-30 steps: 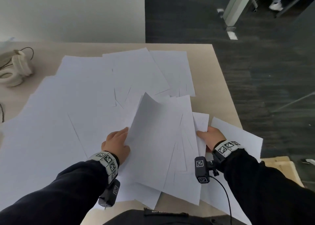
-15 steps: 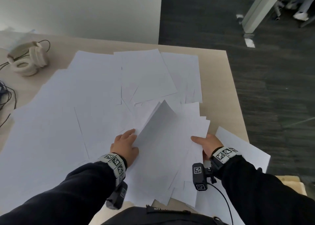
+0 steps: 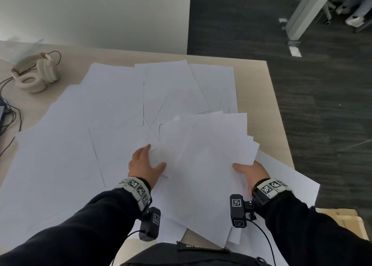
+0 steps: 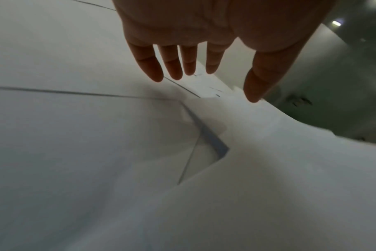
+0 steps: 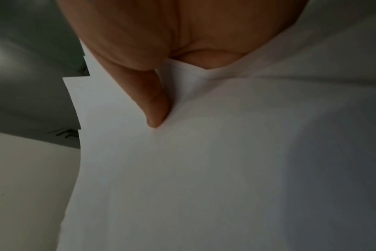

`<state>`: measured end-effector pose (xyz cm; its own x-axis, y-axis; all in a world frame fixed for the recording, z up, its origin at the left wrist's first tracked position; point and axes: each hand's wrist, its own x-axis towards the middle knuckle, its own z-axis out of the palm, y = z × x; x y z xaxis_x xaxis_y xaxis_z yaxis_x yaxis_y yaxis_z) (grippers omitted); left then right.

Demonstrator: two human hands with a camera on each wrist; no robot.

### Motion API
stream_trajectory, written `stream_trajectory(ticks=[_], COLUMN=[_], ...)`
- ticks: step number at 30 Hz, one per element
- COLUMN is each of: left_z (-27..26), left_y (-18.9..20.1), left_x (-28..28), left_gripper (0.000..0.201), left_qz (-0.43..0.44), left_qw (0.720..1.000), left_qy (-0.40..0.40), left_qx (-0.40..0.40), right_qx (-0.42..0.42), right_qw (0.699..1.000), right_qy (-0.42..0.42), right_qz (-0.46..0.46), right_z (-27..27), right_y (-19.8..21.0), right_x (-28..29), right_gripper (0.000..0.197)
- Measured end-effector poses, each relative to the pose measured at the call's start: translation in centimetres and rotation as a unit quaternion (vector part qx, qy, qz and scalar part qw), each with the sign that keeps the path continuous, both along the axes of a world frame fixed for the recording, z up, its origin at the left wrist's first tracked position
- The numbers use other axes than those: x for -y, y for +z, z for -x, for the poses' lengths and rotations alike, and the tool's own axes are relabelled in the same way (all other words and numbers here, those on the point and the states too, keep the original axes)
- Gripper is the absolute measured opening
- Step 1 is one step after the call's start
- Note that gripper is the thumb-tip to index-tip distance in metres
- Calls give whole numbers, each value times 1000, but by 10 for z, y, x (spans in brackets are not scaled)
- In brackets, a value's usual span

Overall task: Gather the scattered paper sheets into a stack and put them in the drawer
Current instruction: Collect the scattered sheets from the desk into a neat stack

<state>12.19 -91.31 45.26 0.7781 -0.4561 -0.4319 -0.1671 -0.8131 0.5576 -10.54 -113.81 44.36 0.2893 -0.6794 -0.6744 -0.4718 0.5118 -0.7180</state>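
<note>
Many white paper sheets [image 3: 80,136] lie overlapping across the tan table [image 3: 261,88]. A loose fanned bundle of sheets [image 3: 205,161] sits near the front right. My right hand [image 3: 247,171] grips its right edge. In the right wrist view the thumb [image 5: 155,105] presses down on the top sheet [image 5: 225,169]. My left hand [image 3: 145,163] is at the bundle's left edge with its fingers straight and spread. In the left wrist view the left hand's fingers [image 4: 172,68] hover just over the sheets [image 4: 97,144]. No drawer is in view.
Cream headphones [image 3: 34,74] and dark cables [image 3: 8,120] lie at the table's far left. The table's right edge drops to a dark floor [image 3: 322,104]. A cardboard box [image 3: 340,219] shows at the lower right. One sheet [image 3: 291,181] hangs over the right edge.
The bundle's raised left side has come down and lies flatter. My left hand has opened beside it. My right hand keeps its grip, and the view has shifted.
</note>
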Motion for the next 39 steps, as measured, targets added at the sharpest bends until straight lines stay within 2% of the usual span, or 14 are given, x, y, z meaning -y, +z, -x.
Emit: stream_trajectory(ticks=[3, 5, 7, 9, 14, 19, 22, 25, 27, 32, 33, 36, 39], left_z=[-13, -14, -12, -12, -21, -38, -34, -22, -17, -26, -28, -28, -26], left_y=[1, 5, 11, 15, 24, 31, 24, 15, 14, -5, -4, 13, 17], left_x=[3, 7, 11, 13, 11, 5, 3, -2, -7, -16, -16, -15, -15], left_gripper=[70, 44, 19, 11, 14, 19, 35, 42, 43, 74, 72, 48, 36], left_qz=[82, 114, 141, 176, 224, 266, 241, 235, 226, 151, 144, 118, 128], left_qw=[984, 961, 947, 936, 927, 887, 851, 829, 837, 914, 926, 951, 938], left_qy=[94, 133, 149, 159, 192, 307, 339, 303, 289, 226, 212, 172, 191], left_qx=[-127, -212, -249, -258, -229, -219, -321, -407, -406, -301, -277, -226, -259], right_qx=[26, 55, 71, 74, 76, 78, 83, 83, 80, 103, 108, 112, 111], right_qw=[999, 996, 994, 991, 992, 992, 992, 991, 991, 988, 986, 984, 984], right_qy=[-36, -65, -78, -92, -78, -68, -65, -68, -73, -79, -85, -103, -107], right_qz=[-20, -29, -39, -54, -70, -68, -73, -77, -78, -87, -91, -95, -93], right_z=[6, 9, 9, 10, 7, 1, 0, 3, 6, 11, 11, 10, 7], right_y=[9, 17, 16, 10, 8, 9, 8, 6, 5, 8, 8, 7, 7], right_x=[2, -1, -3, -5, -13, -22, -25, -26, -26, -29, -30, -30, -33], right_gripper=[6, 4, 11, 21, 19, 17, 20, 23, 24, 24, 25, 29, 28])
